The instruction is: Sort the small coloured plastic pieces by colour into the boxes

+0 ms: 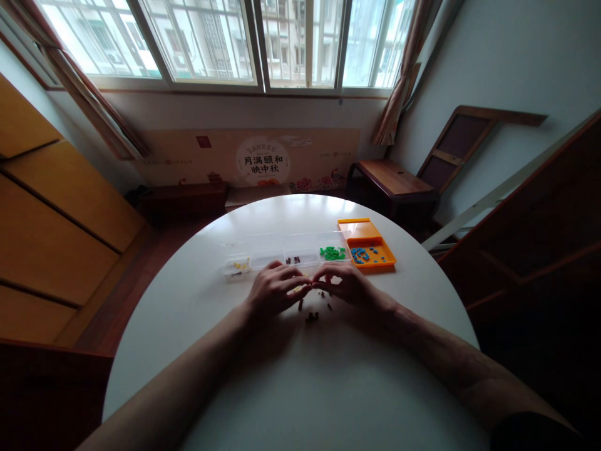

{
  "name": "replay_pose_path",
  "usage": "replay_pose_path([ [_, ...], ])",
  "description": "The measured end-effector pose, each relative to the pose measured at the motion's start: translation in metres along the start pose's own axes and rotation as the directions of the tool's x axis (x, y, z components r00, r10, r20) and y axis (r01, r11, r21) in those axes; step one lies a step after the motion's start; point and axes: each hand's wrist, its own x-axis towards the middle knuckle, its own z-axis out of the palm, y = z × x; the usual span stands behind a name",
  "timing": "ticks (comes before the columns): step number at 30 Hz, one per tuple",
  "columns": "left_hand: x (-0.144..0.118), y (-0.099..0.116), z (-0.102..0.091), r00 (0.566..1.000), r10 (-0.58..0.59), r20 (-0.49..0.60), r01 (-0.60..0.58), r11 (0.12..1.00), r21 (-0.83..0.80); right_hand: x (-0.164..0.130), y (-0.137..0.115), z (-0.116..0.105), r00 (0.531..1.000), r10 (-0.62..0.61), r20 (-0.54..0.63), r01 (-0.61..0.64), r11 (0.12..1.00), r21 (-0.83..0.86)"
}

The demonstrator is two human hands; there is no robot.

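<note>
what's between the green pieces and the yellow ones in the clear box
In the head view, the compartment of brown pieces lies between the green pieces and yellow pieces; a bare-looking compartment too.

Surface [291, 388]: divided box [286, 252] at 12 o'clock beyond both hands [312, 288]; tray [367, 244] at 1 o'clock, touching the box; loose pieces [312, 316] at 6 o'clock of the hands.

Both forearms reach forward, left hand [277, 289] and right hand [346, 283] meeting fingertip to fingertip, fingers curled.
</note>
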Motion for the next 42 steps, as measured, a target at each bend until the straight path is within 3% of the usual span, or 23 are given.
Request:
replay_pose_path([
  [5, 0.0, -0.001, -0.003, 0.999, -0.024, -0.025, 0.024, 1.0, 0.006, 0.001, -0.003, -0.001, 1.0, 0.011, -0.022, -0.012, 0.999, -0.037],
  [8, -0.001, -0.005, -0.004, 0.99, -0.105, -0.094, 0.107, 0.994, 0.025, 0.001, -0.006, -0.01, 0.999, 0.041, -0.02, -0.043, 0.992, -0.117],
  [13, -0.003, -0.013, -0.004, 0.912, -0.374, -0.167, 0.386, 0.922, 0.041, 0.001, -0.01, -0.032, 0.99, 0.052, 0.131, -0.014, 0.962, -0.271],
  [17, -0.003, -0.014, -0.002, 0.854, -0.496, -0.156, 0.507, 0.861, 0.036, 0.0, -0.011, -0.043, 0.971, 0.084, 0.222, -0.03, 0.971, -0.236],
  [26, -0.006, -0.021, -0.002, 0.843, -0.516, -0.15, 0.524, 0.852, 0.012, 0.0, -0.012, -0.041, 0.953, 0.125, 0.277, -0.074, 0.98, -0.185],
  [34, -0.002, -0.018, -0.005, 0.79, -0.609, -0.075, 0.613, 0.789, 0.043, 0.001, -0.01, -0.039, 0.947, 0.109, 0.302, -0.082, 0.992, -0.099],
  [42, -0.003, -0.015, -0.005, 0.816, -0.568, -0.108, 0.575, 0.817, 0.047, 0.004, -0.011, -0.039, 0.944, 0.063, 0.324, -0.055, 0.998, -0.034],
])
